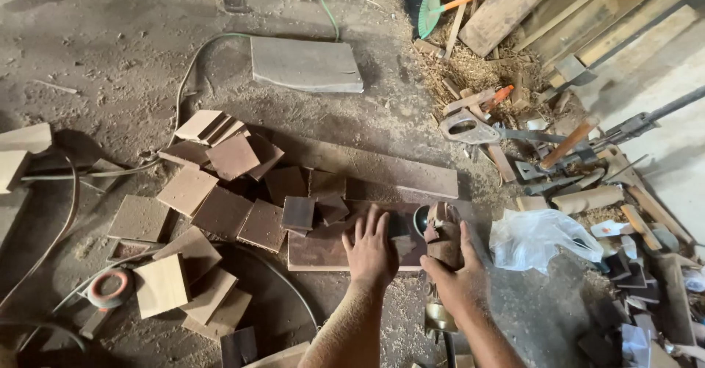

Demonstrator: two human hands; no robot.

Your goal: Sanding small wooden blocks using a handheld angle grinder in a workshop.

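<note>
Down on the floor: we crouch over a dusty concrete floor (110, 59) strewn with sawdust.
Left hand: our left hand (369, 250) lies flat, fingers spread and gripping nothing, pressed on a dark wooden board (323, 249).
Right hand: our right hand (457, 276) is clenched around the body of a power sander (440, 228), whose head sits at the right end of that board, just beside the left hand.
Board: it lies on the floor in front of us, against the near edge of a longer plank (382, 170).
Wood squares: a heap of cut wooden squares (228, 184), pale and dark brown, spreads left of the board, some overlapping.
Tape: a roll of tape (109, 287) lies near the bottom left corner of the view.
Cable: a thin cable (183, 81) curves over the floor beyond the squares.
Slab: a grey slab (305, 63) rests farther off, well apart from our hands.
Right side: a plastic bag (540, 237) lies near the sander; beyond it we see a handsaw (470, 127), a hammer (569, 144) and a green broom (429, 9) among scrap timber.
</note>
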